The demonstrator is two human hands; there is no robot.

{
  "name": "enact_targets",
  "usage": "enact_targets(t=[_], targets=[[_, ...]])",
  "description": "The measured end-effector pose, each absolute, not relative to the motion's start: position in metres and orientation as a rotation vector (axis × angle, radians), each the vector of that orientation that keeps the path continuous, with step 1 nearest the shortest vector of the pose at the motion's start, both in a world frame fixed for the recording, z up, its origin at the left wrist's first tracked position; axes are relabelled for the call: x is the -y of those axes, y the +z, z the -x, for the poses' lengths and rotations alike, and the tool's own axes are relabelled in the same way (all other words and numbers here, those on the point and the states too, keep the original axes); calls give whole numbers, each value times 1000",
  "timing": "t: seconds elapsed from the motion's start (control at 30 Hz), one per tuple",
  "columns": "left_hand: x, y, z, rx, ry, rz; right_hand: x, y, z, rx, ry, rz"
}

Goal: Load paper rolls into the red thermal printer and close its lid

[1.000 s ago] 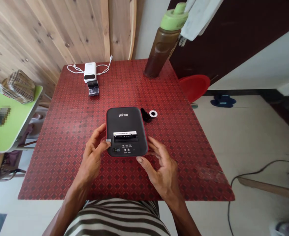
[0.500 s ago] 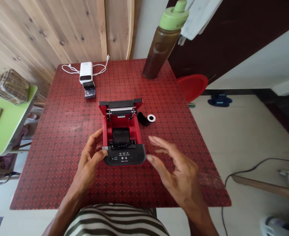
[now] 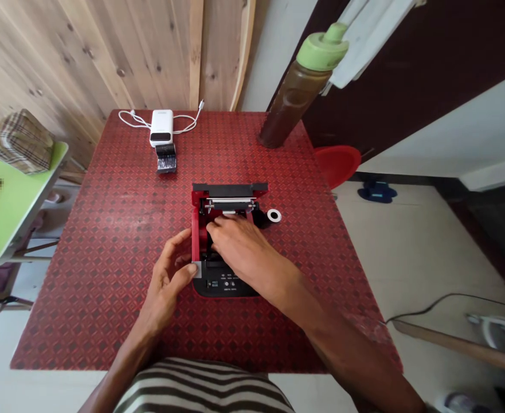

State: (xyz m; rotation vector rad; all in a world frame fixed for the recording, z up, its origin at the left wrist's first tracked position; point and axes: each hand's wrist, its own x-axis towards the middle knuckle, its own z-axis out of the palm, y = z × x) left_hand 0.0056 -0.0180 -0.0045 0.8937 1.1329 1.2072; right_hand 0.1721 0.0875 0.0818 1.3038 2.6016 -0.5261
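A red and black label printer (image 3: 197,241) sits on the table with its lid raised at the back. My left hand (image 3: 168,281) grips its left side, thumb on the front corner and fingers along the outer wall. Curled fingers of my right hand (image 3: 239,241) reach down into the open compartment, covering most of it. The fingertips are hidden, and whatever they hold cannot be made out. Beside the printer's right rear, a black roll (image 3: 259,218) lies by a white ring-shaped roll end (image 3: 274,215).
On the red patterned table (image 3: 118,229), a white power bank (image 3: 161,125) with a cable lies at the back left, a crumpled black strip (image 3: 166,159) touching its front. A tall brown bottle (image 3: 289,100) with a green cap stands at the back right.
My right hand has moved left from beside the printer into its open compartment. My left hand keeps its hold on the side. The whole view has shifted slightly.
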Motion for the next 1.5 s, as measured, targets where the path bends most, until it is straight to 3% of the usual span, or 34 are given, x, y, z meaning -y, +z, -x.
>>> enact_targets(t=[0.17, 0.47, 0.63, 0.77, 0.87, 1.03, 1.3, 1.5], targets=[[16, -12, -2, -1132, 1201, -911, -91, 83, -175, -2602, -493, -1308], [15, -11, -3, -1139, 1206, -927, -47, 80, -202, -3108, -55, -1629], [16, -14, -1, -1167, 1198, -912, -18, 74, -262, -3128, -788, -2141], [15, -18, -1, -1160, 1220, -914, -2, 33, -303, -2735, -1442, -2627], [15, -19, -2, -1148, 1236, -897, 0, -2, -307, -2504, -1671, -2693], [16, -19, -2, -1163, 1239, -879, -11, -29, -289, -2560, -1581, -2506], [16, -18, -1, -1166, 1229, -903, -13, -11, -297, -2601, -1548, -2320], [16, -19, -1, -1121, 1228, -890, -27, 0, -321, -2424, -1480, -2550]])
